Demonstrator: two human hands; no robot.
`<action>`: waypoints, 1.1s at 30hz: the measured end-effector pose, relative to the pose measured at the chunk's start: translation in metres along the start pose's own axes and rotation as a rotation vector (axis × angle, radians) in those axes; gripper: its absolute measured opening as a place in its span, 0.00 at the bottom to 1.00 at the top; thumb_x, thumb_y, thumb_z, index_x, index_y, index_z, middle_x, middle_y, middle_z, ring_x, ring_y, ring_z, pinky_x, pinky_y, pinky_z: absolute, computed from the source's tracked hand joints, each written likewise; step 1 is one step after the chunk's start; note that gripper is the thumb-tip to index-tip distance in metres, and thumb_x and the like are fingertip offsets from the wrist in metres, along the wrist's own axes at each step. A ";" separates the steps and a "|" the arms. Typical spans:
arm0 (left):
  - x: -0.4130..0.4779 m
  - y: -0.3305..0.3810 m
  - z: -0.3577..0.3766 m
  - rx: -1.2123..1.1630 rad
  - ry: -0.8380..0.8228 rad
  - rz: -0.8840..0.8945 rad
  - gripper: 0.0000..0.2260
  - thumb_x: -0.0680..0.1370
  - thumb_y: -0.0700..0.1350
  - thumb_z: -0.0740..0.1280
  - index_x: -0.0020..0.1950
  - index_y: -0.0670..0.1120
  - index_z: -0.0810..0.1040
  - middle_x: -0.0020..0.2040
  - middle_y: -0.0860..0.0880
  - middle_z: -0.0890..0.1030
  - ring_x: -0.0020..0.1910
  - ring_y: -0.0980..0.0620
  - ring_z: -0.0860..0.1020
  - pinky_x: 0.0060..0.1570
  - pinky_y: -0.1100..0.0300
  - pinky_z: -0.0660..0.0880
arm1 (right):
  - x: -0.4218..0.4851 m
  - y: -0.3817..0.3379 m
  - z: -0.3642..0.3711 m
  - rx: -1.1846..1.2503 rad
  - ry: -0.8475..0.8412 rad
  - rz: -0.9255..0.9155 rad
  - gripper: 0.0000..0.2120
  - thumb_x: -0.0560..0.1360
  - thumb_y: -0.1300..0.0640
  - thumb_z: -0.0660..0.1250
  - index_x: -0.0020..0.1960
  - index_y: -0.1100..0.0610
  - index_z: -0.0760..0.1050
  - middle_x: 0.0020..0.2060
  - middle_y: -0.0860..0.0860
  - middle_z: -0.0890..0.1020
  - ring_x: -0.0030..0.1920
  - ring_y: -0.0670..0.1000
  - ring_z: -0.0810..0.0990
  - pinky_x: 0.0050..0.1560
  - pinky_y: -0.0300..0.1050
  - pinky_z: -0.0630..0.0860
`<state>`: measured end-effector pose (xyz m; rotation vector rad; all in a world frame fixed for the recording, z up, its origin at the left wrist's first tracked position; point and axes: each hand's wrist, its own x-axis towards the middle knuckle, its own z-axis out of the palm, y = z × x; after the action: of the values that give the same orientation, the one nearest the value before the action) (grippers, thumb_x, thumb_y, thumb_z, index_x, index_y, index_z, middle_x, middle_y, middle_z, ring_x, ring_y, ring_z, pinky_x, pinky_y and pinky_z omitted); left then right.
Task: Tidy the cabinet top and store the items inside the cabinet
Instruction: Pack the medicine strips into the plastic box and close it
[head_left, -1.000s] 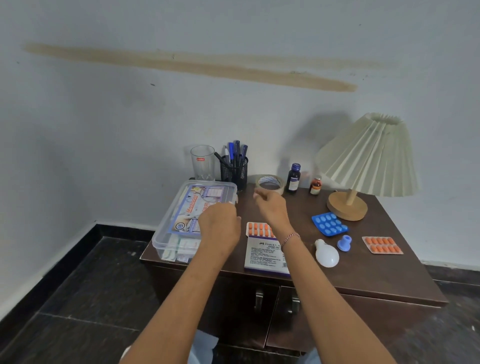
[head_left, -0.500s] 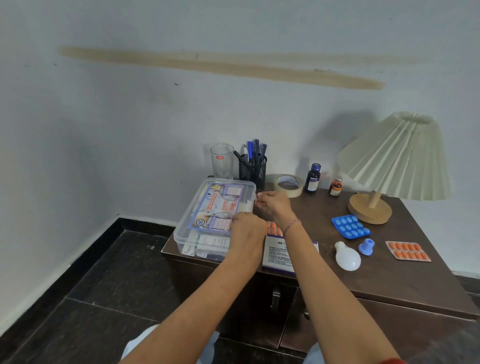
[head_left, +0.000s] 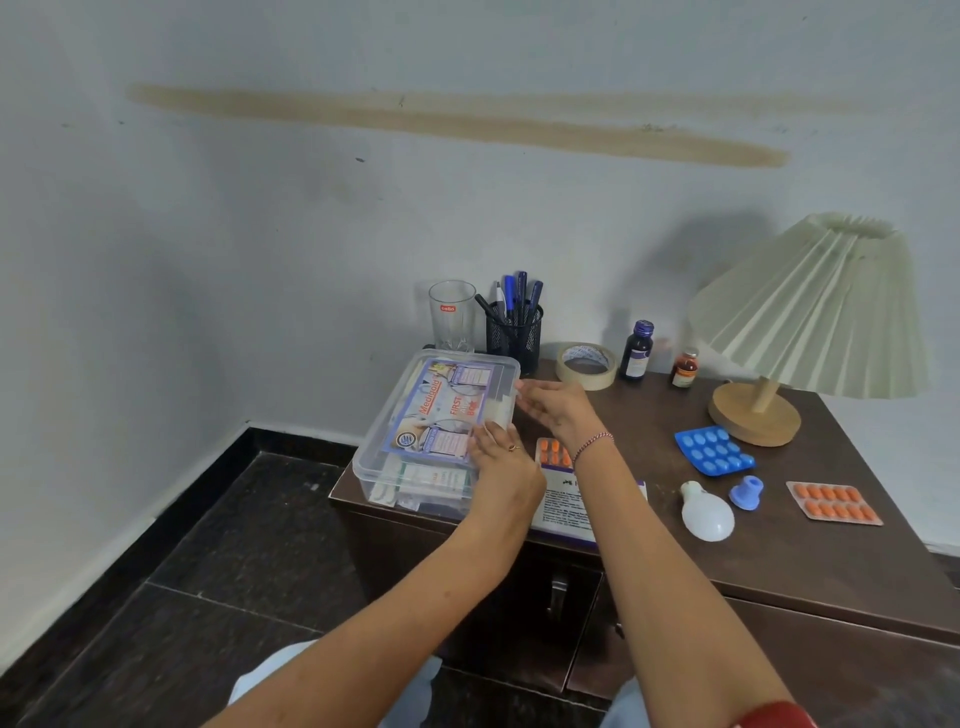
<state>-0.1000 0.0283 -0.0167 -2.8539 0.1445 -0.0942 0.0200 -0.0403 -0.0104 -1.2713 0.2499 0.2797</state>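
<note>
A clear plastic first-aid box (head_left: 436, 431) with its lid on sits at the left end of the brown cabinet top (head_left: 789, 566). My left hand (head_left: 501, 460) rests on the lid at its near right edge, fingers lying flat. At the box's far right edge, the straight fingers of my right hand (head_left: 558, 410) touch the rim. An orange pill strip (head_left: 551, 451) and a white and purple carton (head_left: 566, 512) lie beside the box, partly under my right forearm. Further right are a white bulb (head_left: 706, 515), a blue cap (head_left: 746, 492), a blue blister pack (head_left: 714, 451) and another orange pill strip (head_left: 834, 503).
Along the wall stand a drinking glass (head_left: 452, 316), a mesh pen holder (head_left: 514, 330), a tape roll (head_left: 586, 365), a dark bottle (head_left: 638, 352), a small brown bottle (head_left: 684, 369) and a pleated lamp (head_left: 810, 312). The cabinet doors (head_left: 558, 597) below are closed. Dark floor lies to the left.
My right hand came from near the tape roll to the box's right edge. My left hand slid along the lid toward that same edge. The view shifted left.
</note>
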 end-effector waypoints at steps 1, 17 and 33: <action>-0.001 0.000 0.002 0.035 0.017 0.013 0.22 0.79 0.28 0.49 0.70 0.23 0.44 0.68 0.20 0.52 0.68 0.22 0.55 0.68 0.36 0.58 | 0.000 0.000 -0.001 0.015 -0.001 0.005 0.12 0.73 0.69 0.68 0.55 0.72 0.76 0.46 0.58 0.80 0.46 0.52 0.80 0.53 0.44 0.78; 0.001 -0.006 -0.013 -0.193 -0.114 -0.004 0.21 0.82 0.36 0.48 0.74 0.29 0.48 0.74 0.27 0.52 0.74 0.30 0.51 0.73 0.42 0.46 | 0.000 0.002 0.005 0.017 0.062 -0.055 0.15 0.73 0.71 0.67 0.59 0.68 0.76 0.38 0.54 0.79 0.38 0.47 0.78 0.38 0.34 0.79; -0.012 -0.026 -0.027 -0.100 0.228 -0.052 0.21 0.78 0.40 0.64 0.70 0.35 0.67 0.68 0.33 0.70 0.68 0.38 0.71 0.63 0.52 0.71 | -0.013 -0.008 0.017 0.267 0.011 -0.108 0.17 0.76 0.71 0.62 0.65 0.65 0.71 0.39 0.55 0.79 0.38 0.48 0.77 0.45 0.39 0.77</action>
<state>-0.1116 0.0467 0.0158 -2.9388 0.1245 -0.4353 0.0107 -0.0274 0.0058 -1.0186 0.2195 0.1410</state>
